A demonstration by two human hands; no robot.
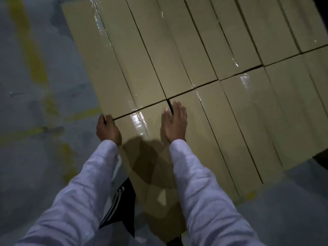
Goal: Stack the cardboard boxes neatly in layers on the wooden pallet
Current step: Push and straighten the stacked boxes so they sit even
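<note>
Box (147, 125), one, touches left hand (108, 129) and right hand (174, 122).

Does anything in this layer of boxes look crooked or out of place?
Yes. The corner box the left hand grips sits slightly askew: a dark wedge-shaped gap separates it from its neighbour.

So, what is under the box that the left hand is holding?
Below the box only brown cardboard shows, down towards the grey floor. The stack covers whatever carries it; no pallet is visible.

Dim grey floor (32, 166), worn yellow lines (30, 50)
</note>
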